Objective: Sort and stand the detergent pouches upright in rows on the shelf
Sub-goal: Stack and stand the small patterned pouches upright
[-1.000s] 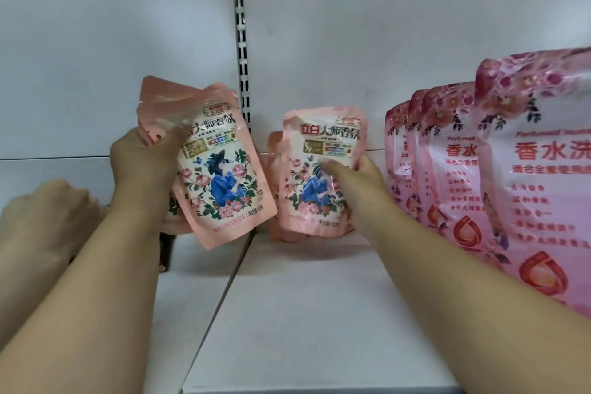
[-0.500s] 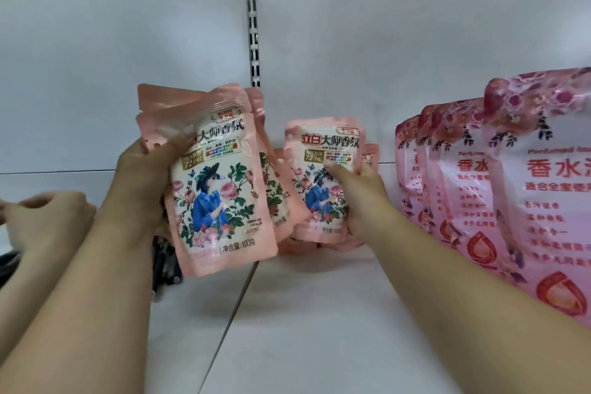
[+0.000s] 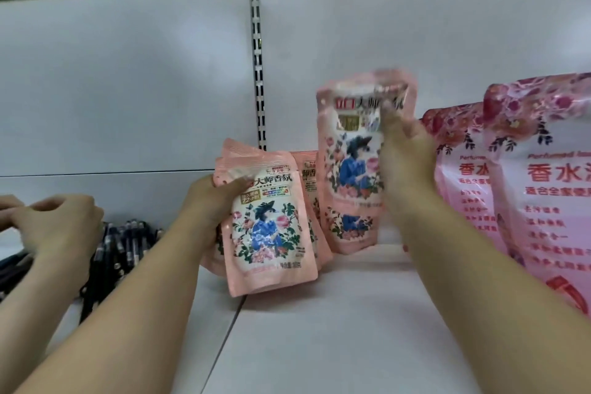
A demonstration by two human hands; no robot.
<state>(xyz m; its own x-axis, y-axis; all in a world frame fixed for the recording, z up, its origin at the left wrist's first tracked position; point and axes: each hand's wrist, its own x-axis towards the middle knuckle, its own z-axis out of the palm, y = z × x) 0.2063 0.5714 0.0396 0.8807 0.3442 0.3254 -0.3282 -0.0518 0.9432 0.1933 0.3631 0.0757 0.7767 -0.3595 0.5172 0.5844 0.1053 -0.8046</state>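
Two hands (image 3: 204,201) (image 3: 404,150) gripping pouches (image 3: 268,230) (image 3: 351,150) — right fingers (image 3: 388,112) blurred, large pouches (image 3: 543,189) cropped.

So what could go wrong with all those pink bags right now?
The left hand grips a whole bunch of small pouches by one edge, so some might slip and fall flat on the shelf. The right hand holds a raised pouch close beside the big pink bags; a bump could perhaps tip that row.
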